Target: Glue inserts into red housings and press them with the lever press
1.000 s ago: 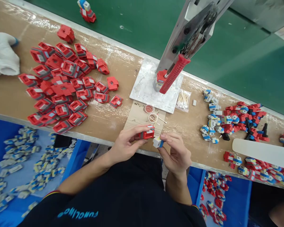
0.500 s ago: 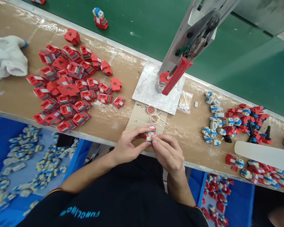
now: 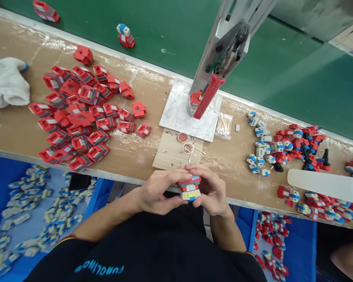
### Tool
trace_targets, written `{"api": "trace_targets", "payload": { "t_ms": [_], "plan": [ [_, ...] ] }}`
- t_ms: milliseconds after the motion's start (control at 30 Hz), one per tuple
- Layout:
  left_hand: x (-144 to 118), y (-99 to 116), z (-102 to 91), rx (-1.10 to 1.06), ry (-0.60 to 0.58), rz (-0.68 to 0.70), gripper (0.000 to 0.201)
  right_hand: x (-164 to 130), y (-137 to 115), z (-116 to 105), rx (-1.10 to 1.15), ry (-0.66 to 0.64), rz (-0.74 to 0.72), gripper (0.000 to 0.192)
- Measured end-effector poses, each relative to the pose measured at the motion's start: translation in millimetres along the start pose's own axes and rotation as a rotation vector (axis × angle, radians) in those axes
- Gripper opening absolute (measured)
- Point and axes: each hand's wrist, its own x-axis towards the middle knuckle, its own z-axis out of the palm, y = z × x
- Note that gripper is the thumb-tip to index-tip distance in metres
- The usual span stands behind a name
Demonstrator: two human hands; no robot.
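Both hands, left (image 3: 157, 192) and right (image 3: 213, 190), grip one toy block (image 3: 190, 188) at the bench (image 3: 129, 154) edge. Red parts (image 3: 79, 113) are piled nearby.

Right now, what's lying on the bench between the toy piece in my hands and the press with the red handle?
In the head view, between the toy piece and the press lie a cardboard sheet, two small cups with cotton swabs, and the press's grey base plate.

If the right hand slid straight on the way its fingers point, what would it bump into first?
The right hand points leftward, across the toy piece it grips. Right beyond that piece are the left hand's fingers, so it would most likely meet those first, though depth is hard to judge.
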Motion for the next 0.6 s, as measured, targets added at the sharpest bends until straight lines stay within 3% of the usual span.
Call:
{"api": "trace_targets", "payload": {
  "t_ms": [200, 400, 600],
  "plan": [
    [2, 2, 0.9, -0.145, 0.035, -0.043, 0.083, 1, 4, -5, -0.041, 0.000, -0.041, 0.078],
    [6, 10, -5.0, -0.117, 0.097, -0.019, 0.069, 1, 4, 5, -0.062, 0.012, -0.069, 0.079],
    [3, 12, -6.5, -0.105, 0.075, 0.004, 0.060, -2, 5, 18, -0.059, 0.040, -0.086, 0.069]
  ]
}}
